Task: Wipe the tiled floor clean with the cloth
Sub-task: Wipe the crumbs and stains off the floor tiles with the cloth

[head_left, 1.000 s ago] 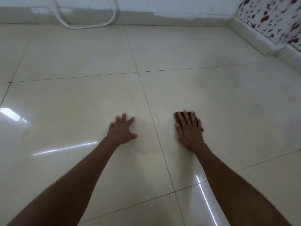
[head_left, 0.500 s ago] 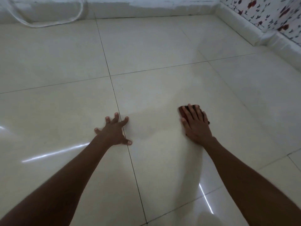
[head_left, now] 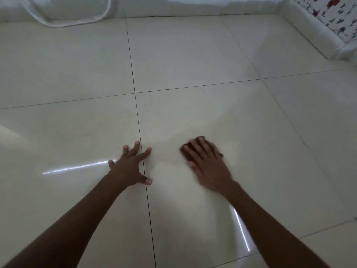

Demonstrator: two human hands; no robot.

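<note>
A glossy cream tiled floor (head_left: pixel 193 55) with dark grout lines fills the view. My right hand (head_left: pixel 207 165) lies flat on a small dark reddish cloth (head_left: pixel 186 150), pressing it on the tile; only the cloth's edges show around the blurred fingers. My left hand (head_left: pixel 131 167) rests palm down with fingers spread, straddling a grout line to the left of the cloth, holding nothing.
A white baseboard (head_left: pixel 193 8) runs along the far wall. A translucent hose loop (head_left: pixel 77 22) lies at the far left. At the right a raised white kerb (head_left: pixel 313 35) borders a flower-patterned surface (head_left: pixel 336 8).
My right hand has slid the cloth leftward, closer to my left hand, and is motion-blurred. The view has shifted, and my left hand stays planted on the floor.
</note>
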